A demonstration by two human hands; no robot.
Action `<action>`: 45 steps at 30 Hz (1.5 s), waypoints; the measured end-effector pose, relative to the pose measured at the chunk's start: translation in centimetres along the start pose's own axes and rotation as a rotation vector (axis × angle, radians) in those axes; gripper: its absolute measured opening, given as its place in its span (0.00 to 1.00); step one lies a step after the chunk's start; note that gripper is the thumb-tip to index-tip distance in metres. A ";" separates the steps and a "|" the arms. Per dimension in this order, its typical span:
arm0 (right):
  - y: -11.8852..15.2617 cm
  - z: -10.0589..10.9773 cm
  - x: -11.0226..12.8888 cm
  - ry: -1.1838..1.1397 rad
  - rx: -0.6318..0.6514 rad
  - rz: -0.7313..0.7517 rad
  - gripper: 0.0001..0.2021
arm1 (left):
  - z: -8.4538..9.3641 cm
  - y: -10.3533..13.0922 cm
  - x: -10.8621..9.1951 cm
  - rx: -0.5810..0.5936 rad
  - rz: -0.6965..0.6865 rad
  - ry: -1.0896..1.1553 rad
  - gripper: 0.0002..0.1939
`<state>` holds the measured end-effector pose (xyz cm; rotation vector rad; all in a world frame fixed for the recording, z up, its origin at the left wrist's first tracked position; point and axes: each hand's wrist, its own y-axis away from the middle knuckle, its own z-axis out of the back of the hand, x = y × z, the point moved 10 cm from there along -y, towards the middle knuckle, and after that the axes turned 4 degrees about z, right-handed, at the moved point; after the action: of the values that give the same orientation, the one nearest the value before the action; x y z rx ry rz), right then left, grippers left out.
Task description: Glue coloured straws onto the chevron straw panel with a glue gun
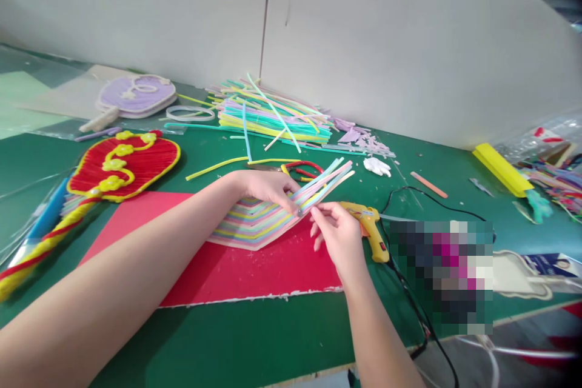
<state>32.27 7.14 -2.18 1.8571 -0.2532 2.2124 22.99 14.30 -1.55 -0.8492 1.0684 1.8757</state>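
Observation:
A striped piece of pastel pipe cleaners [254,233], bent in nested angles, lies on a red sheet [273,273]. Its loose ends fan out toward the upper right. My left hand [268,188] reaches over the piece, its thumb and fingers pressed on the strips near the right bend. My right hand [334,227] is at the piece's right edge, thumb and index finger closed on the edge of the strips, the other fingers curled. Just right of it lies a yellow glue gun [375,233]. Red-handled scissors [304,170] rest behind the piece.
Bundled pipe cleaners [273,121] lie at the back beside purple scraps [359,136]. A red-and-yellow fan [127,167] and a purple fan [136,96] are on the left. A black cable [409,291] crosses the green table [254,345]; a yellow object [502,170] stands right.

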 end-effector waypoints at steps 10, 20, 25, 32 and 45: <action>0.5 0.3 1.0 0.142 -0.058 0.091 0.11 | 0.3 -0.2 0.4 -0.031 -0.022 0.009 0.14; -0.2 1.7 3.4 0.396 -0.197 0.294 0.07 | 0.3 -0.2 0.7 -0.026 -0.017 0.035 0.14; 2.3 7.8 6.1 0.764 -0.451 0.419 0.12 | 0.3 -0.1 0.9 -0.023 -0.013 0.079 0.14; 3.0 12.2 2.4 1.165 -0.489 0.226 0.27 | 0.6 -0.2 1.0 -0.050 0.043 0.030 0.15; 3.7 13.3 1.3 0.854 -0.652 0.166 0.20 | 0.1 -0.5 1.3 -0.036 0.048 0.089 0.13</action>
<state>43.48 -0.10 1.52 0.5157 -0.8338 2.3891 22.86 15.00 -2.77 -0.9432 1.1203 1.9173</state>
